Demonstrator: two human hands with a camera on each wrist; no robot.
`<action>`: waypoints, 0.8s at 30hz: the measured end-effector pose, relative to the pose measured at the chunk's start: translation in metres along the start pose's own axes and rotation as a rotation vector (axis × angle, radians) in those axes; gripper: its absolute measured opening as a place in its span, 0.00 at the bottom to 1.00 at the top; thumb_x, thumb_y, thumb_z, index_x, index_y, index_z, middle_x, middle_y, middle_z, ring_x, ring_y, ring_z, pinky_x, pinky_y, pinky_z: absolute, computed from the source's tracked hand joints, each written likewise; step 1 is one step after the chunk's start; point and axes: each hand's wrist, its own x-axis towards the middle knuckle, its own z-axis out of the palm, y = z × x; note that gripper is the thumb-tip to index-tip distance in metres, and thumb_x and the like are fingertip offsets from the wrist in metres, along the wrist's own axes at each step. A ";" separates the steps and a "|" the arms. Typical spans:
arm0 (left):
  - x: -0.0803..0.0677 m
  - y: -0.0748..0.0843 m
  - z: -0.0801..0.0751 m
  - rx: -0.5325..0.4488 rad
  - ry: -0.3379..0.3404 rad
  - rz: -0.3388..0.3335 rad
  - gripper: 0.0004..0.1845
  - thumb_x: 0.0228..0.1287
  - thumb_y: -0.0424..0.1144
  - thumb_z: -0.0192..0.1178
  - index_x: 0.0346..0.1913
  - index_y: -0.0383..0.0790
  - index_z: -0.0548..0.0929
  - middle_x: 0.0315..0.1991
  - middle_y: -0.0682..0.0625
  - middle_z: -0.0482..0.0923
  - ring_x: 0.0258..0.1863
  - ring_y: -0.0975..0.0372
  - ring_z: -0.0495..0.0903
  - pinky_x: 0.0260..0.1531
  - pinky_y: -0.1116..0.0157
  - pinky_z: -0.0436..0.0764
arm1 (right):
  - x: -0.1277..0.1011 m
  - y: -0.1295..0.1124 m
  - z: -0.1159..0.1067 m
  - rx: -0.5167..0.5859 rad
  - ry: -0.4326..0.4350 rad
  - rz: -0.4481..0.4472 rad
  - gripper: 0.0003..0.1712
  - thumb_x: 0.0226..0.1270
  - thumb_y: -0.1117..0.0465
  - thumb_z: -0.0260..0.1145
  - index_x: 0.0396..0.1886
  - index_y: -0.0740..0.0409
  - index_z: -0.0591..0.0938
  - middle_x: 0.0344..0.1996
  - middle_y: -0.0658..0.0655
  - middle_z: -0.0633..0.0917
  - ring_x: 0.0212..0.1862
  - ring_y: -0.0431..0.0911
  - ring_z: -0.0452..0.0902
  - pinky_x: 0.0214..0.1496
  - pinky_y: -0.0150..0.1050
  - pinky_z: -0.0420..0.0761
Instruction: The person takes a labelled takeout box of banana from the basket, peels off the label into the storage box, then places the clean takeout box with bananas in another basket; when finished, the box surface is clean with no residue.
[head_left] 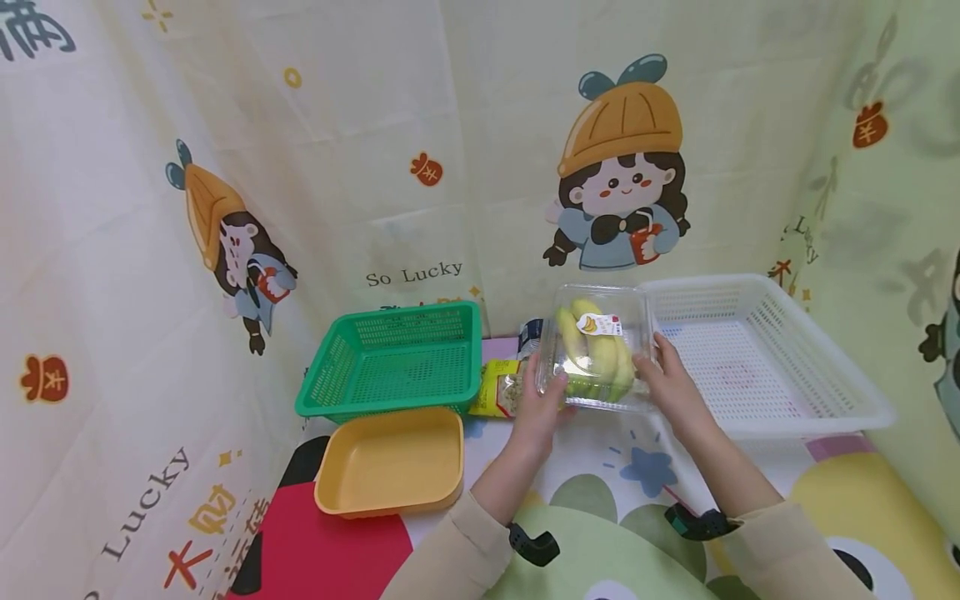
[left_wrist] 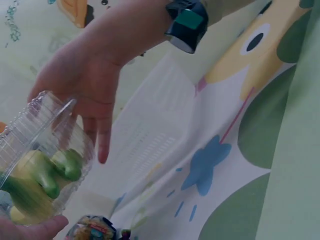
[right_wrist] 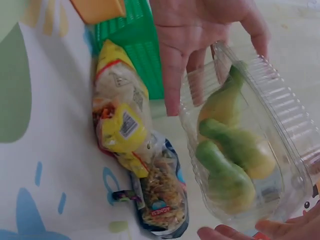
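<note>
Okay, left hand [head_left: 536,410] and right hand [head_left: 675,387] pinch opposite sides of clear banana box [head_left: 638,312]. Yellow packet [head_left: 492,388] behind, partly blocked; green basket [head_left: 408,371] left, white basket [head_left: 738,358] right.

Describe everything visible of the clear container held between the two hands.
The clear container looks like thin, glossy plastic: boxy, with rounded corners, a rim and ribbed walls. Inside lie yellow fruit with green ends, apparently bananas. A white label with a banana picture and red print shows on its upper part. It is raised above the patterned tabletop, tilted toward the head camera, with the left hand and right hand holding opposite sides.
</note>
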 end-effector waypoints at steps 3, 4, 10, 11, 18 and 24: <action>0.001 0.004 -0.006 -0.018 0.005 -0.010 0.38 0.66 0.51 0.62 0.75 0.71 0.56 0.73 0.48 0.61 0.59 0.54 0.77 0.54 0.48 0.82 | 0.005 -0.003 -0.006 -0.017 -0.049 -0.006 0.49 0.77 0.38 0.46 0.80 0.49 0.30 0.79 0.66 0.42 0.76 0.69 0.49 0.70 0.67 0.63; 0.001 0.005 -0.009 -0.029 0.006 -0.012 0.36 0.67 0.50 0.62 0.74 0.72 0.57 0.72 0.48 0.62 0.58 0.54 0.78 0.54 0.48 0.82 | 0.007 -0.004 -0.009 -0.021 -0.064 -0.011 0.49 0.77 0.38 0.46 0.80 0.49 0.30 0.79 0.66 0.42 0.76 0.69 0.50 0.69 0.66 0.65; 0.002 0.013 -0.023 -0.061 -0.012 0.006 0.34 0.69 0.46 0.60 0.72 0.74 0.60 0.71 0.49 0.64 0.56 0.53 0.80 0.52 0.50 0.83 | 0.033 -0.012 -0.030 -0.010 -0.125 -0.035 0.50 0.74 0.34 0.46 0.80 0.43 0.29 0.80 0.65 0.44 0.73 0.71 0.57 0.63 0.61 0.75; 0.002 0.013 -0.026 -0.058 -0.015 0.009 0.34 0.68 0.46 0.60 0.73 0.72 0.60 0.71 0.48 0.64 0.55 0.53 0.80 0.50 0.51 0.84 | 0.038 -0.012 -0.033 -0.004 -0.137 -0.027 0.50 0.74 0.33 0.46 0.79 0.42 0.29 0.80 0.64 0.43 0.73 0.71 0.57 0.63 0.60 0.75; 0.001 0.014 -0.035 -0.061 -0.052 -0.007 0.33 0.68 0.45 0.60 0.72 0.71 0.62 0.71 0.45 0.61 0.49 0.52 0.82 0.47 0.51 0.85 | 0.073 -0.015 -0.052 0.086 -0.261 0.029 0.48 0.74 0.32 0.44 0.79 0.38 0.29 0.80 0.61 0.32 0.75 0.73 0.47 0.65 0.62 0.71; -0.007 0.020 -0.040 -0.026 -0.098 -0.013 0.33 0.67 0.49 0.61 0.71 0.74 0.61 0.71 0.47 0.63 0.50 0.53 0.82 0.49 0.52 0.84 | 0.090 -0.017 -0.058 0.131 -0.416 -0.006 0.37 0.78 0.36 0.37 0.79 0.27 0.35 0.80 0.60 0.32 0.75 0.76 0.42 0.66 0.71 0.62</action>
